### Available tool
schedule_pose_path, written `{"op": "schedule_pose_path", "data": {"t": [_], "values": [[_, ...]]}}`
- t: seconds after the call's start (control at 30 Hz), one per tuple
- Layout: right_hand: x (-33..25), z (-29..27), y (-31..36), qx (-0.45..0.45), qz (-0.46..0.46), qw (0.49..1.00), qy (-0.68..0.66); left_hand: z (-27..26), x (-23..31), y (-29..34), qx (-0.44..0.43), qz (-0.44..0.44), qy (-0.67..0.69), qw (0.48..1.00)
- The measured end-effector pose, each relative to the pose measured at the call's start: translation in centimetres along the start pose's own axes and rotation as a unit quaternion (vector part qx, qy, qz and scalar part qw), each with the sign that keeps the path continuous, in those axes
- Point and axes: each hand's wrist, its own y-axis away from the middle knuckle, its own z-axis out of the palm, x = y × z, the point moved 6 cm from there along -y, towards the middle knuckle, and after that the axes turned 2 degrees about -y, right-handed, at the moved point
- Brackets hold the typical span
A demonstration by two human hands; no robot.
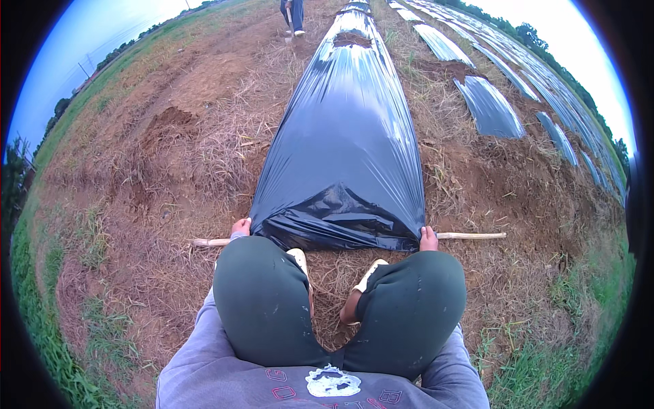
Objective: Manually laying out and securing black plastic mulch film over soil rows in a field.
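Observation:
A long sheet of shiny black plastic film (340,146) stretches away from me over the ground. Its near end is folded and creased just beyond my feet. A pale wooden stick (473,236) runs crosswise along that end and sticks out on both sides. At the near left corner, my left hand (241,226) is closed on the film's edge beside the stick. My right hand (428,238) grips the opposite corner, right where the stick comes out. Both hands are partly hidden by my knees. I am squatting, with pale shoes (368,274) close to the film.
Soil lies across the film farther off (353,39). A person (293,15) stands at the far left with a long-handled tool. More rows of plastic film (489,107) lie to the right. Dry grass and a soil mound (169,123) are on the left.

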Motion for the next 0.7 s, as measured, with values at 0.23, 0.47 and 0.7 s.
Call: {"op": "schedule_pose_path", "data": {"t": [0.23,0.47,0.7], "values": [[-1.2,-0.5,-0.3,-0.017,-0.006,1.000,-0.003,0.2,0.8,-0.5,0.014,0.014,-0.008,1.000],[-2.8,0.2,-1.8,-0.034,-0.022,0.999,-0.003,1.9,1.4,-1.7,0.072,0.046,-0.013,0.996],[-2.6,1.2,-2.7,-0.046,-0.020,0.998,-0.041,3.1,-0.5,-3.2,0.047,-0.021,0.089,0.995]]}}
